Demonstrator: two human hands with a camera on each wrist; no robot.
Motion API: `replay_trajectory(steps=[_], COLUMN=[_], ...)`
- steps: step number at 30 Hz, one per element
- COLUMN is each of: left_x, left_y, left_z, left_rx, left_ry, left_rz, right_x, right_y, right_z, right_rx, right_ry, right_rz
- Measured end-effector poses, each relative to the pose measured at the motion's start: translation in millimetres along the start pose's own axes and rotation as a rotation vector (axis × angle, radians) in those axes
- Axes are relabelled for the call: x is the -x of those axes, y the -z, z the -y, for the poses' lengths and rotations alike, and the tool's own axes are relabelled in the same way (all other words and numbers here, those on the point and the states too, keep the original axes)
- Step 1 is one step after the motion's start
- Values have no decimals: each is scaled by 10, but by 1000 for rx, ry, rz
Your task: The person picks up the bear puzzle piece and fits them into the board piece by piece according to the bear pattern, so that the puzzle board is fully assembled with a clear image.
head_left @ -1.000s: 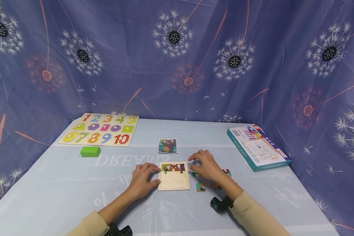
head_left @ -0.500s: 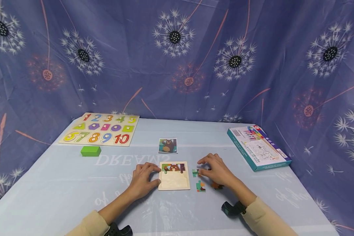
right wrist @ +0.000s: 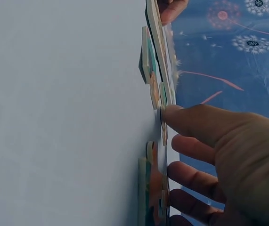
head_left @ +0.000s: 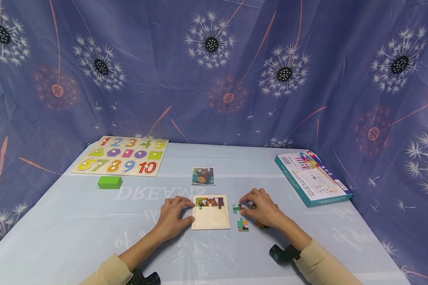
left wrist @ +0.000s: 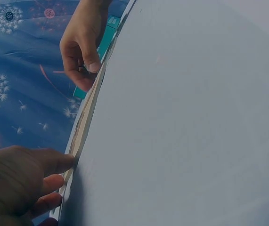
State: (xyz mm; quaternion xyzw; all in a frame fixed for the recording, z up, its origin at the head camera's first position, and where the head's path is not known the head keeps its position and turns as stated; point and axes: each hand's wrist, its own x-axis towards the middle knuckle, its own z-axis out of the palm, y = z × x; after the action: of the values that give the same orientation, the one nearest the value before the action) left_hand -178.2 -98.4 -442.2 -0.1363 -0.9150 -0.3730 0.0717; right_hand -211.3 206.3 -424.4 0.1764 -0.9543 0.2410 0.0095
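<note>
In the head view a wooden puzzle tray point(head_left: 211, 218) lies flat, its top strip filled with a bear picture. My left hand point(head_left: 174, 219) rests against its left edge, thumb and fingertips touching the frame; the left wrist view shows the thumb point(left wrist: 59, 161) at that edge. To the right of the tray, my right hand point(head_left: 264, 208) pinches a green and brown jigsaw piece point(head_left: 237, 208) between thumb and index finger, low at the table. Another jigsaw piece point(head_left: 242, 225) lies just below it. More pieces point(head_left: 262, 225) are partly hidden under the right hand.
A bear picture card point(head_left: 203, 175) lies behind the tray. At the back left are a number puzzle board point(head_left: 123, 156) and a green block point(head_left: 109, 183). A flat teal-edged box point(head_left: 313, 178) sits at the right. A patterned curtain point(head_left: 157, 59) closes off the back.
My right hand has moved right, away from the tray's right edge, and come down onto a loose jigsaw piece. The left hand and the tray have stayed in place.
</note>
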Motion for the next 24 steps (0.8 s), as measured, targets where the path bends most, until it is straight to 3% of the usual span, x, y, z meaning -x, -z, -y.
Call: replay_trajectory(steps=[12,24], left_x=[-3,-1], left_y=[4,-15], left_z=[-8,14], left_rx=[2,3], left_ry=[3,3], left_rz=[-1,-6], right_x=[8,12], right_y=[-24,-42], right_z=[-11,-29], right_rx=[57,44], right_ry=[38,45], right_rz=[1,-7])
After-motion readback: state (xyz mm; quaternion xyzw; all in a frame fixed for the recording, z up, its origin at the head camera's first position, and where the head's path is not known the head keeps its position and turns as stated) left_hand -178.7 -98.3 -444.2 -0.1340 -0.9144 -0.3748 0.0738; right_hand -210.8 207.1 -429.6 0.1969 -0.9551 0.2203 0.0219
